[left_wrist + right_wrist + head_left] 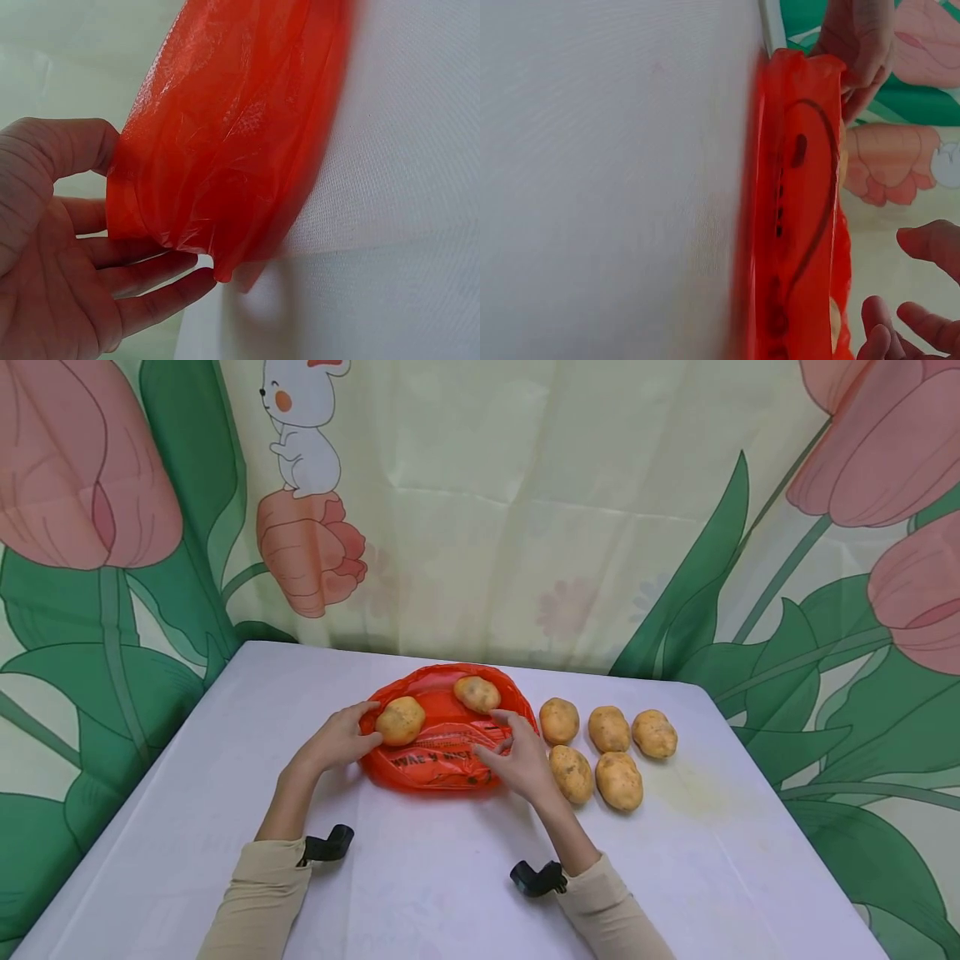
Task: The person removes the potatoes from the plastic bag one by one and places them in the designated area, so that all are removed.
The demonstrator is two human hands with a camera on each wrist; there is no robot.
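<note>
A red plastic bag with dark print lies spread on the table, its mouth facing up. Inside it are two potatoes, one at the left and one toward the back right. My left hand pinches the bag's left rim; in the left wrist view the thumb is on one side of the red plastic and the fingers on the other. Over the bag's right part hovers my right hand, fingers apart and holding nothing. Those fingertips show beside the bag in the right wrist view.
Several loose potatoes sit on the white table just right of the bag, the nearest one close to my right hand. A printed curtain with tulips and a rabbit hangs behind the table's back edge.
</note>
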